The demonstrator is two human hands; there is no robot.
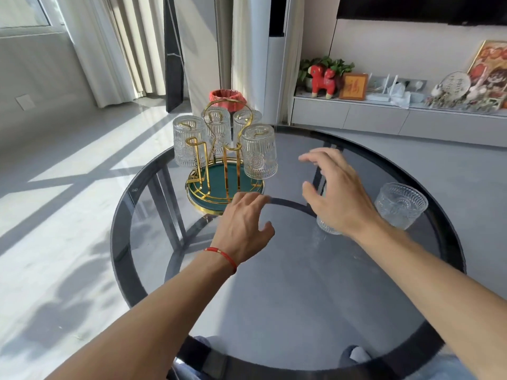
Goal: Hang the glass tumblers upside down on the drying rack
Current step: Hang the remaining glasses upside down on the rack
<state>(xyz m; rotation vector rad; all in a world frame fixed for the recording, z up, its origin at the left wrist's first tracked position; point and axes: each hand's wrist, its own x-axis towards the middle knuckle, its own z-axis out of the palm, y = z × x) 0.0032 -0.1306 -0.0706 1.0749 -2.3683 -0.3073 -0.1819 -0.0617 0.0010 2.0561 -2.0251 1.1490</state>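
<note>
A gold wire drying rack with a green round base stands at the far left of the round glass table. Several ribbed glass tumblers hang upside down on it; the nearest one is on the right prong. My left hand hovers at the rack's front rim, fingers relaxed, holding nothing. My right hand is spread open above an upright tumbler, which it mostly hides. Another upright tumbler stands on the table to the right.
The table has a dark rim and a dark frame under the glass. A red bin stands on the floor behind the rack. A low cabinet with ornaments runs along the right wall. My knees show beneath the near edge.
</note>
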